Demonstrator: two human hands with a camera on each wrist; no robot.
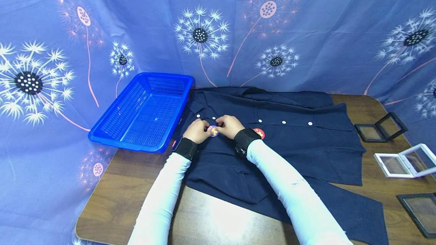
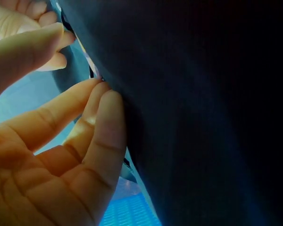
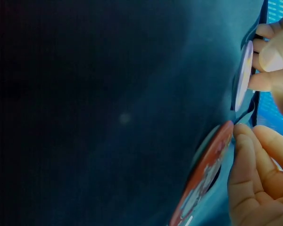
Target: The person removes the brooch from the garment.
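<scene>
A round purple badge (image 1: pixel 213 131) with a yellow picture lies on a dark navy shirt (image 1: pixel 289 143) near its button row. My left hand (image 1: pixel 197 131) holds the badge at its left edge, fingers bent. From the other side my right hand (image 1: pixel 229 126) grips the badge, its thumb at the right edge. In the right wrist view the badge (image 3: pixel 244 77) shows nearly edge-on, and a red round badge (image 3: pixel 203 176) sits closer to the camera. That red badge (image 1: pixel 259 133) is partly hidden behind my right wristband in the head view.
A blue plastic basket (image 1: pixel 170 124) stands left of the shirt, its rim beside the collar end. Along the right table edge are a black hinged frame (image 1: pixel 369 133), a white hinged frame (image 1: pixel 393 165) and another dark frame (image 1: pixel 420 213). A patterned cloth (image 1: pixel 235 48) hangs behind.
</scene>
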